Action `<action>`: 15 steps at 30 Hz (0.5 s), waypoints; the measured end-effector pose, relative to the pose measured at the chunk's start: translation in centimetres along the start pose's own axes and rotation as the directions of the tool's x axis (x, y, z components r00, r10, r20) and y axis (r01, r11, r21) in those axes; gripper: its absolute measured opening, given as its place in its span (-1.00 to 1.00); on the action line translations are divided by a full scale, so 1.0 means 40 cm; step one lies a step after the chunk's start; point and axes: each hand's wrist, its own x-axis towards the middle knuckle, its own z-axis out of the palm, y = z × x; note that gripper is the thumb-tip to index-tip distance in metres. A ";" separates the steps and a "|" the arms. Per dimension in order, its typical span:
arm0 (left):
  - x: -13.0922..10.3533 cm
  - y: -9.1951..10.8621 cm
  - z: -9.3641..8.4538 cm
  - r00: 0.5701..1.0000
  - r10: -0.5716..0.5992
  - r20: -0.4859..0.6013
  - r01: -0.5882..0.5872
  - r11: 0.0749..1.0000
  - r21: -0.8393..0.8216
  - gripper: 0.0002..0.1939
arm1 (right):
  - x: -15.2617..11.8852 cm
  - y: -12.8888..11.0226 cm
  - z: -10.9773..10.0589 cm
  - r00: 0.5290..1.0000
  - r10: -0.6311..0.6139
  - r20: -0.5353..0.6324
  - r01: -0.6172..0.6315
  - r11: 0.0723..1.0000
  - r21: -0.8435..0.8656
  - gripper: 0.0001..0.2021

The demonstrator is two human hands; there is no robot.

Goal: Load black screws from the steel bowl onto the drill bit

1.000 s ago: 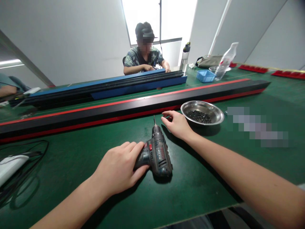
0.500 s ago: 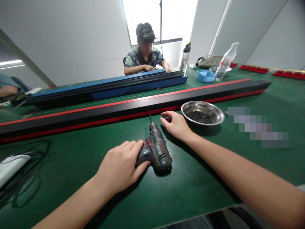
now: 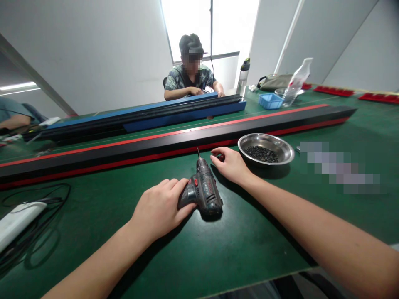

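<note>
A dark power drill (image 3: 207, 191) lies over the green table, its thin bit pointing at a long black bar with red edges (image 3: 149, 145). My left hand (image 3: 162, 207) is wrapped round the drill's handle. To the right of the bit, my right hand (image 3: 229, 164) rests near the bar, thumb and forefinger curled towards each other; whether anything small is between them I cannot make out. Just right of that hand stands a steel bowl (image 3: 286, 155) with many small dark pieces inside.
Black cables and a white power strip (image 3: 23, 222) lie at the left. Beyond the bar are blue and black bars (image 3: 187, 115), a blue basket (image 3: 270, 101), a clear bottle (image 3: 296, 85) and a seated person (image 3: 191, 74). Another person's arm shows at far left.
The drill's rear end has shifted slightly up, with my left hand still round its handle. My right hand has hardly moved. The view has shifted slightly.
</note>
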 end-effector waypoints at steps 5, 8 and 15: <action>0.004 0.000 -0.001 1.000 0.003 0.005 -0.003 1.000 -0.028 -0.58 | 0.000 -0.006 -0.001 1.000 0.008 0.018 -0.008 1.000 0.002 -0.78; 0.006 -0.002 -0.004 1.000 0.001 0.021 0.000 0.999 -0.046 -0.59 | -0.001 -0.008 -0.002 1.000 0.009 0.026 -0.010 1.000 0.001 -0.78; 0.007 -0.003 -0.011 0.999 -0.008 0.037 0.010 0.998 -0.068 -0.60 | -0.001 -0.012 -0.006 0.999 0.003 0.033 -0.003 1.000 0.011 -0.81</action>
